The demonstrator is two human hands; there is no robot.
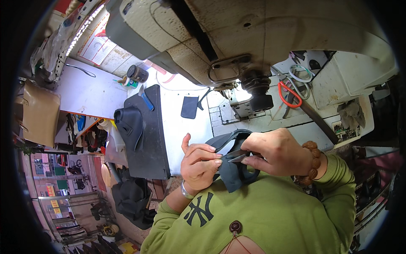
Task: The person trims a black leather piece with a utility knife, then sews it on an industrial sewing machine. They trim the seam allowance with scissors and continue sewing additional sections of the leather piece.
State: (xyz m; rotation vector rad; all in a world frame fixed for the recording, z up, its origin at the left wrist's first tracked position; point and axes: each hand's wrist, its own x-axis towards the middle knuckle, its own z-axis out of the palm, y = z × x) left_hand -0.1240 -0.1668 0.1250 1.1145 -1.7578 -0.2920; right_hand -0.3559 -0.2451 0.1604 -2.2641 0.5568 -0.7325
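Note:
My left hand pinches the edge of a dark grey fabric piece held close to my chest. In my right hand is a small metal thread snipper, its blades pointing left at the fabric edge beside my left fingertips. A strap-like part of the fabric loops up between both hands. A wooden bead bracelet sits on my right wrist, a silver bangle on my left. Both sleeves are green.
A large cream sewing machine hangs over the white table. Red-handled scissors lie at the right. A dark slab with a black piece lies on the left. A small dark patch lies mid-table.

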